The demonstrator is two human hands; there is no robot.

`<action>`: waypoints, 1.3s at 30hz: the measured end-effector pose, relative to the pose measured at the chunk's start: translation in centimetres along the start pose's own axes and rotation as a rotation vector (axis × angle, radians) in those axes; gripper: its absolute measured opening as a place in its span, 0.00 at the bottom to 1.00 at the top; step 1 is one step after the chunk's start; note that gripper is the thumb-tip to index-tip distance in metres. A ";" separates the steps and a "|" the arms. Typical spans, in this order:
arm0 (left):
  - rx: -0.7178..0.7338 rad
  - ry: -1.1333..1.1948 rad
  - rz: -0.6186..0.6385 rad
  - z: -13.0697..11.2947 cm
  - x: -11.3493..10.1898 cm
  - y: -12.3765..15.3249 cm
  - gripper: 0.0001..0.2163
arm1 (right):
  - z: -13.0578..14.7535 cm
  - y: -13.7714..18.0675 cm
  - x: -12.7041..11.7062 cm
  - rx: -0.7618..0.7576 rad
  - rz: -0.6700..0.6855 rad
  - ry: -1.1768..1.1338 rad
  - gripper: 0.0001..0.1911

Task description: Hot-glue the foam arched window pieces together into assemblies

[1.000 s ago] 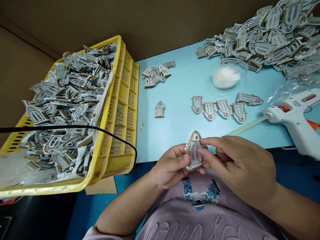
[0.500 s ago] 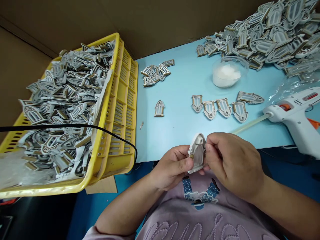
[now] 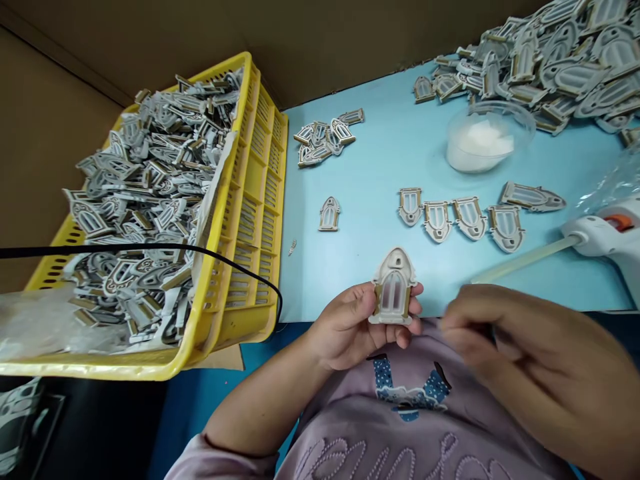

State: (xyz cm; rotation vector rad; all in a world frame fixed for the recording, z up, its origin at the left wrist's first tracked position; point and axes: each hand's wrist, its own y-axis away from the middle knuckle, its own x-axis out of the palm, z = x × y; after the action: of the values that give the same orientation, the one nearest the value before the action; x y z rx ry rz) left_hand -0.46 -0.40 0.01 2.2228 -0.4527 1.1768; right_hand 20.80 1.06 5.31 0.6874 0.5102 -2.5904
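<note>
My left hand point(image 3: 350, 327) holds an arched window-shaped ornament point(image 3: 394, 287) upright between thumb and fingers. The ornament has a white frame, tan edging and greyish panes. My right hand point(image 3: 510, 340), blurred by motion, hangs apart from it to the right, above my lilac top. Its fingers are loosely curled, with nothing visible in them. Nearest to it lies the yellowish glue stick point(image 3: 525, 260) fed into a white hot-glue gun point(image 3: 605, 233).
A yellow slotted plastic crate point(image 3: 250, 200) full of similar ornaments tilts at the left, crossed by a black cable point(image 3: 150, 250). The light-blue table point(image 3: 380, 167) holds a row of ornaments point(image 3: 460, 219), a clear bowl of white material point(image 3: 487, 137) and heaped ornaments point(image 3: 550, 67).
My right hand has let go of the ornament and moved right and down. My left hand now holds the ornament alone, its front turned fully into view. The whole view has shifted slightly.
</note>
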 end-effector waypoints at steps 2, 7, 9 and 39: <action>0.017 -0.018 -0.008 0.1 -0.1 -0.3 0.22 | -0.2 -0.7 1.0 -0.103 0.014 0.080 0.04; 0.004 -0.078 0.014 0.3 -0.3 -0.8 0.22 | -0.9 -1.9 2.1 -0.154 -0.031 0.220 0.04; -0.001 -0.079 -0.010 0.4 -0.4 -1.0 0.22 | -1.1 -2.2 2.3 -0.169 -0.031 0.242 0.05; 0.012 -0.153 -0.067 0.7 -0.9 -0.8 0.30 | -1.1 -2.3 2.0 -0.278 -0.015 0.290 0.07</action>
State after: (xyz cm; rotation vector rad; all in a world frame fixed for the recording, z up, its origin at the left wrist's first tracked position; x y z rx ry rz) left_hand -0.05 -0.16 -1.33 2.3294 -0.4300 0.9823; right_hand 18.57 2.88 3.93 0.9652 0.9473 -2.3777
